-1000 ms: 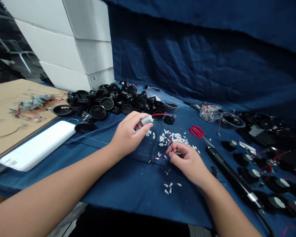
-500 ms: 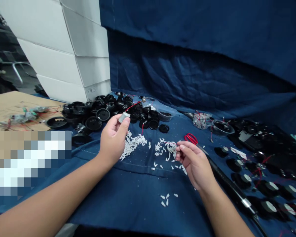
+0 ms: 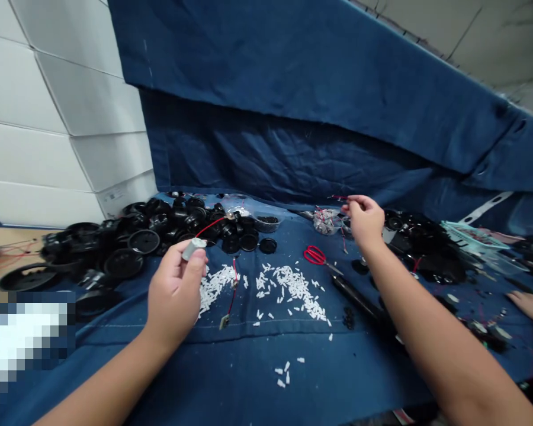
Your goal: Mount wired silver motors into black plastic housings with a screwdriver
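Observation:
My left hand (image 3: 175, 287) is closed around a small grey cylindrical motor (image 3: 192, 248), thumb on its side. A red wire (image 3: 212, 226) sticks out from the motor, with a small part at its tip. Another red wire (image 3: 234, 296), ending in a small board, hangs beside this hand; I cannot tell where it attaches. My right hand (image 3: 366, 220) is raised at the back right, fingers pinched on a thin red wire (image 3: 339, 197) that points left. It is close to a clear tub of wired parts (image 3: 326, 222). White connectors (image 3: 293, 287) lie in piles between my hands.
Black round housings (image 3: 144, 241) are heaped at the left, before stacked white boxes (image 3: 84, 142). Red-handled scissors (image 3: 315, 255) and a black tool handle (image 3: 359, 302) lie toward the right. A light-blue basket (image 3: 475, 236) and another person's hand (image 3: 530, 305) are farther right.
My right hand has moved from beside the white connectors up and away to the back right, by the tub. My left hand keeps hold of the motor. The view has turned right.

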Demonstrator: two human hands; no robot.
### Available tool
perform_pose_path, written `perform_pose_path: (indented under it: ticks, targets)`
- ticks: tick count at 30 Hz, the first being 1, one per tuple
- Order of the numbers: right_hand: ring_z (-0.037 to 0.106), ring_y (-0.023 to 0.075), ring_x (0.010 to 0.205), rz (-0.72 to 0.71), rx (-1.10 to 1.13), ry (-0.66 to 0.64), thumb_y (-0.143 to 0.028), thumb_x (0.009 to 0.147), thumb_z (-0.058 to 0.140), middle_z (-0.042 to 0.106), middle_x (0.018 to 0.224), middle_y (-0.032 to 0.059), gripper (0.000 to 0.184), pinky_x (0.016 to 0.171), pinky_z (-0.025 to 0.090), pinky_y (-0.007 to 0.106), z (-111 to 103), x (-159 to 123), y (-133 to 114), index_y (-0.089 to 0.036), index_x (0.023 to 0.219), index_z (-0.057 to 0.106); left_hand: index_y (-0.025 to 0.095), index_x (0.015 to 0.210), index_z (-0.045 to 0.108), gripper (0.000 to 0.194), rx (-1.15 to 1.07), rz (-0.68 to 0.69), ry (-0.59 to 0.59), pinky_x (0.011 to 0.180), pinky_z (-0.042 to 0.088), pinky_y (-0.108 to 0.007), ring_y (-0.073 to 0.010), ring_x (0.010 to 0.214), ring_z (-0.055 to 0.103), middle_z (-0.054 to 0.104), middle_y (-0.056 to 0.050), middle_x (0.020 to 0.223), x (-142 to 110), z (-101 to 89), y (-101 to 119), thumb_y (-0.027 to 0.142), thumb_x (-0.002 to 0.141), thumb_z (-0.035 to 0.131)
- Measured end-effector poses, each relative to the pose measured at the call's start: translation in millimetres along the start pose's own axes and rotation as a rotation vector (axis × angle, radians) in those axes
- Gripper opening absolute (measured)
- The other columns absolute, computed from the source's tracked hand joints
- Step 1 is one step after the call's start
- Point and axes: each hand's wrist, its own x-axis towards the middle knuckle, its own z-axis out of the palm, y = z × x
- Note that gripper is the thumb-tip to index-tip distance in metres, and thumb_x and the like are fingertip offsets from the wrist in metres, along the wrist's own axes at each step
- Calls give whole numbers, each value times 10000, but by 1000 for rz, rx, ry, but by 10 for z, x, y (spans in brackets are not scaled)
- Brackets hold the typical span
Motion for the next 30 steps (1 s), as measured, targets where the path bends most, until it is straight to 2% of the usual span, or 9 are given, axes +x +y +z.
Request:
perform_pose_path:
  ticks: [4,7,10,14,17,19,21,24,30]
  targets:
    - [684,224,1096,21,-175,-63,-391,1024,675,675,1255,100,336,949,607,436,92,389,-50,-149,1257,662,226,1177,658,253,32,48,-44,725,479,-289,-158,735,573,618,17,833,-21,35,-2,420,1044,567]
    - [681,215,1084,4,-237,-108,-378,1015,687,687,1215,92,290,957,598,430,144,247,-101,-148,1191,683,233,1156,671,202,57,106,-90,727,485,-272,-152,767,597,649,10,889,-43,48,28,374,1051,573]
    - [689,200,898,-56,-188,-140,-361,969,723,717,994,74,223,828,599,365,124,-351,-230,-150,1039,721,238,1153,685,166,90,179,-126,740,491,-264,-146,798,611,665,7,938,-94,48,80,332,1047,599]
    - [613,135,630,-136,34,-214,-497,1015,611,677,813,24,314,601,532,285,18,-1581,-509,-210,1047,731,229,1184,691,178,139,304,-150,768,505,-269,-142,811,612,681,-6,987,-191,54,151,304,1025,663]
    - [694,178,685,233,260,-698,-521,944,731,754,911,90,352,563,560,288,84,-2273,-672,-202,1083,778,210,1222,683,225,160,405,-169,836,521,-287,-159,901,639,710,-35,1062,-263,76,177,296,1014,699]
    - [726,193,838,424,372,-827,-508,891,803,762,1082,100,398,617,580,272,244,-2471,-714,-237,1181,773,210,1246,680,258,162,472,-186,873,525,-295,-168,957,649,723,-43,1087,-302,98,176,278,1001,726]
    - [692,168,981,526,514,-835,-472,890,822,732,1196,62,371,710,578,239,430,-2494,-707,-285,1206,769,225,1275,679,294,159,530,-198,883,529,-296,-169,979,654,727,-40,1085,-328,120,168,245,988,742]
    - [633,116,993,590,670,-794,-416,910,817,709,1176,17,287,766,538,188,614,-2380,-669,-300,1169,779,252,1314,671,342,152,577,-198,869,540,-300,-166,963,658,722,-33,1066,-331,134,169,227,982,747]
    - [620,98,752,346,594,-630,-354,857,870,716,898,6,236,695,544,209,460,-2051,-574,-260,1059,796,216,1260,675,263,244,491,-296,888,540,-351,-196,963,660,719,-57,1031,-217,74,195,360,1041,655]
